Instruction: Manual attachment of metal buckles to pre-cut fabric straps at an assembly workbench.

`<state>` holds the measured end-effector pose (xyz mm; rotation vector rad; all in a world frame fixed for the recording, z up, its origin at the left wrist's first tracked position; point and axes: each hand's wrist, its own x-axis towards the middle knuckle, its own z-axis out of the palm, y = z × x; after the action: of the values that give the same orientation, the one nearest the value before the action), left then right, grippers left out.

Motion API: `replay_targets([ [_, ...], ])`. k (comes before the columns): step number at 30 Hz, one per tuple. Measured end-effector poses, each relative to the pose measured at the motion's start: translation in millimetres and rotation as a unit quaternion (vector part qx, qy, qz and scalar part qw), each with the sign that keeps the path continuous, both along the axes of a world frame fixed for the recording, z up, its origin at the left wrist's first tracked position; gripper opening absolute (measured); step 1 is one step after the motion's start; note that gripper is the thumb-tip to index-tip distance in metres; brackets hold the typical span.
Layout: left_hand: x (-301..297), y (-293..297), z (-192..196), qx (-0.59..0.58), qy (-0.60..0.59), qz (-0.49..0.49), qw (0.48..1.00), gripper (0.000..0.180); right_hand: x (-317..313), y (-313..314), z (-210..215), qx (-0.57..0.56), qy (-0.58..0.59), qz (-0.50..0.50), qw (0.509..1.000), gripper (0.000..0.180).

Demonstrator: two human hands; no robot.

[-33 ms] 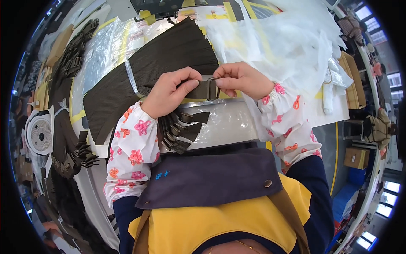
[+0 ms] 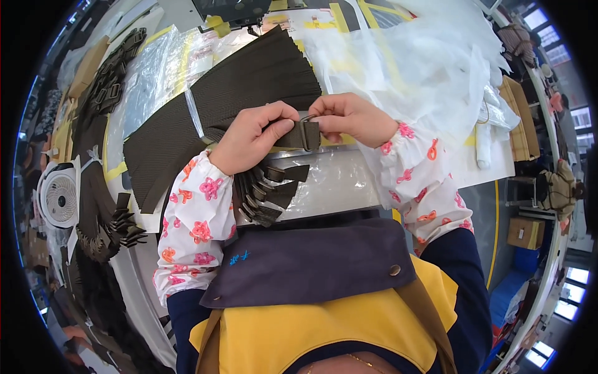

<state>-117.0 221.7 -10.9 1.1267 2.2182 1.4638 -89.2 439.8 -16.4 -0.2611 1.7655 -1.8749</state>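
Observation:
Pinched in my left hand is a dark olive webbing strap, close to its end. A metal rectangular buckle sits on that strap, tilted nearly edge-on. The strap end shows on the buckle's right side, apparently through it. My right hand is closed in a pinch at this end, beside the buckle's top; its fingertips partly hide what they grip. Behind both hands lies a broad bundle of dark straps, tied with a clear band. Folded strap ends hang below my left wrist.
Translucent white plastic sheeting covers the right part of the table. Straps with buckles lie at the far left, above a white fan. A dark machine stands at the back. Cardboard boxes sit at the right.
The buckle has turned from face-on to nearly edge-on. My right hand has shifted slightly left, from the buckle's right side to the strap end, which now shows right of the buckle.

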Motion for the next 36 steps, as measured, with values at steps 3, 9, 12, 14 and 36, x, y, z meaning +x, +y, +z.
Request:
replay_targets([
  [3, 1, -2, -10, 0.096, -0.041, 0.061, 0.993, 0.013, -1, -22, -2, -0.033, -0.021, 0.013, 0.999, 0.014],
  [9, 4, -6, 4, 0.034, 0.069, 0.042, 0.996, 0.019, -1, -37, -5, -0.073, -0.037, -0.072, 0.994, 0.015],
  [12, 4, -7, 3, 0.023, 0.177, 0.072, 0.981, 0.017, 2, -44, -5, -0.022, 0.017, -0.103, 0.994, 0.012],
  [14, 4, -7, 8, 0.012, 0.301, 0.073, 0.951, 0.013, 2, -50, -5, 0.036, 0.054, -0.107, 0.992, 0.012],
  [36, 4, -27, 12, -0.100, 0.051, 0.114, 0.987, 0.017, 9, -65, -24, -0.058, 0.079, -0.110, 0.989, 0.008],
])
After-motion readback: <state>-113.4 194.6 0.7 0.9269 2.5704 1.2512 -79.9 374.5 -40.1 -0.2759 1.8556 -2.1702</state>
